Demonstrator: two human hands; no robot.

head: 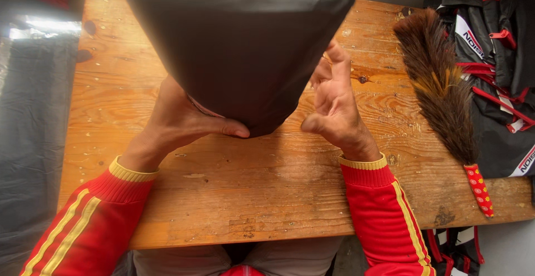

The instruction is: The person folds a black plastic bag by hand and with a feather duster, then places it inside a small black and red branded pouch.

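Smooth grey sheet (239,47), left hand (178,121) pinching corner.

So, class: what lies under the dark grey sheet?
Under the dark grey sheet the left hand grips its lower edge above the wooden table. Whatever lies further beneath is covered.

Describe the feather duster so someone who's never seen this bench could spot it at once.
Start at the wooden table and go to its right end, past the right hand and the dark sheet. The feather duster lies there lengthwise beside a black-and-red bag. It is the only brown, bushy thing, ending in a short red patterned handle near the table's front edge.
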